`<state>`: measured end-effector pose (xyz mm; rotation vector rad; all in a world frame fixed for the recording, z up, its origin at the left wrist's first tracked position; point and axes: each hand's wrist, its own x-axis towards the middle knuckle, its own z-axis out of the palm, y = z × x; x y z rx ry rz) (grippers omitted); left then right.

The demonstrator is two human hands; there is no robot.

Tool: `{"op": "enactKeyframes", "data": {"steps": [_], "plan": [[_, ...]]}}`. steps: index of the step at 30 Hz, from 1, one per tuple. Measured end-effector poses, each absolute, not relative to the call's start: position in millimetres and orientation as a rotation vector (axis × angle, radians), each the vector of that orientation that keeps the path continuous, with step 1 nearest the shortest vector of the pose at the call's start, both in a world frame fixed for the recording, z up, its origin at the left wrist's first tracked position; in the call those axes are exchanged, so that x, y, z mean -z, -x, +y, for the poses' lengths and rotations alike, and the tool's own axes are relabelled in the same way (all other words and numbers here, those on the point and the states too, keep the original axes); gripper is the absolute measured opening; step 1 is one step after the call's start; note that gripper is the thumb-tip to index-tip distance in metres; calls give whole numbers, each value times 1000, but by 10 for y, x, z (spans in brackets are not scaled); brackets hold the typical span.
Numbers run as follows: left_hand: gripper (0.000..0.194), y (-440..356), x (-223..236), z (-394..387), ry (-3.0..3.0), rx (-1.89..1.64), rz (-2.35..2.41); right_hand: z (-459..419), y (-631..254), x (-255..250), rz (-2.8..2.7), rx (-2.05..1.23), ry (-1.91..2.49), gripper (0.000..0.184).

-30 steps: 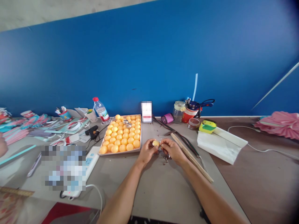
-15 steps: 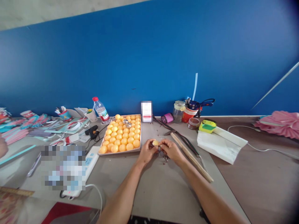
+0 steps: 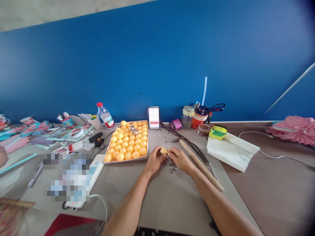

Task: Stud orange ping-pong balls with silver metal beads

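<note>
Between my hands is a small yellow-orange ball (image 3: 164,150) with silvery bits around its side, apparently a table tennis ball. My left hand (image 3: 155,161) is closed around it from the left. On its right side the fingers of my right hand (image 3: 179,158) are pinched together against it; what they pinch is too small to make out. Shiny silver pieces (image 3: 174,167) lie on the table just below my right fingers. To the left, a shallow box (image 3: 148,141) holds rows of orange balls (image 3: 130,148), with a few silver-covered balls (image 3: 133,129) on top.
A power strip (image 3: 97,168), glue gun (image 3: 97,140) and water bottle (image 3: 106,117) stand left. Right of my hands lie wooden sticks (image 3: 201,165); behind them are a clear jar (image 3: 188,118), a red cup of tools (image 3: 198,121) and white paper (image 3: 228,152). Another person's hand (image 3: 3,156) shows far left.
My right fingers have shifted slightly against the side of the ball. My left hand stays around it, and the view has moved very slightly.
</note>
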<state>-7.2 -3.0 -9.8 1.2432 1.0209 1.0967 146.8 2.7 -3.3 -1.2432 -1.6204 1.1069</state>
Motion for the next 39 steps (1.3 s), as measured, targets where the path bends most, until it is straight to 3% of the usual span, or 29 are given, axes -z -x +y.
{"op": "enactKeyframes", "data": {"steps": [16,26,32,39], "plan": [[42,74,93,-32,-1274,-1112,1042,10,-1419,25,-1678,-989,1285,16],[37,64,126,-39,-1368,-1115,1122,9,-1371,101,-1675,-814,1257,7],[37,27,37,-79,-1245,-1116,1059,99,-1416,163,-1407,-1055,1268,15],[36,60,51,-2,-1048,-1186,1038,123,-1565,98,-1751,-633,1247,16]]}}
